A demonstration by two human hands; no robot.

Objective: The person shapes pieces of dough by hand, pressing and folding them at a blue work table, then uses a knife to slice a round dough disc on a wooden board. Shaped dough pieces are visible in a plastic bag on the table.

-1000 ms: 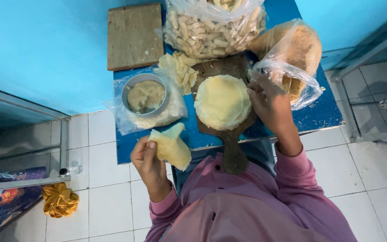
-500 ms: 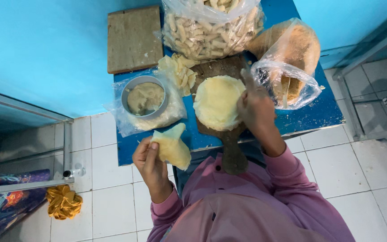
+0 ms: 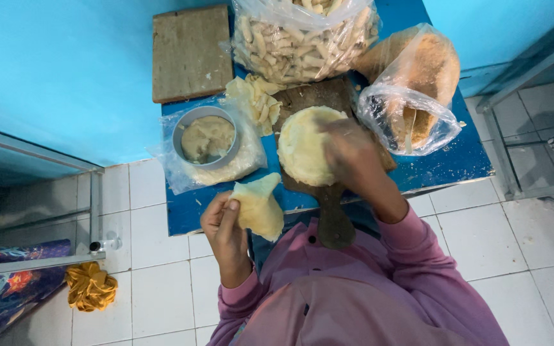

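My left hand (image 3: 220, 224) holds a folded pale yellow wrapper sheet (image 3: 259, 206) near the front edge of the blue table (image 3: 444, 168). My right hand (image 3: 352, 157), blurred by motion, lies over the right side of a round pale wrapper (image 3: 302, 145) spread on a dark wooden paddle board (image 3: 332, 214). Whether its fingers grip the wrapper I cannot tell. A metal bowl of beige filling (image 3: 205, 137) stands on a plastic sheet to the left of the board.
A clear bag of pale rolled pieces (image 3: 302, 38) and an open bag of brown crumbs (image 3: 418, 83) sit at the back. A wooden block (image 3: 187, 51) lies at the back left. Loose wrapper scraps (image 3: 254, 99) lie beside the bowl. A yellow cloth (image 3: 88, 285) is on the tiled floor.
My right hand has moved left from the crumb bag onto the round wrapper on the board. My left hand stays put with the folded wrapper.
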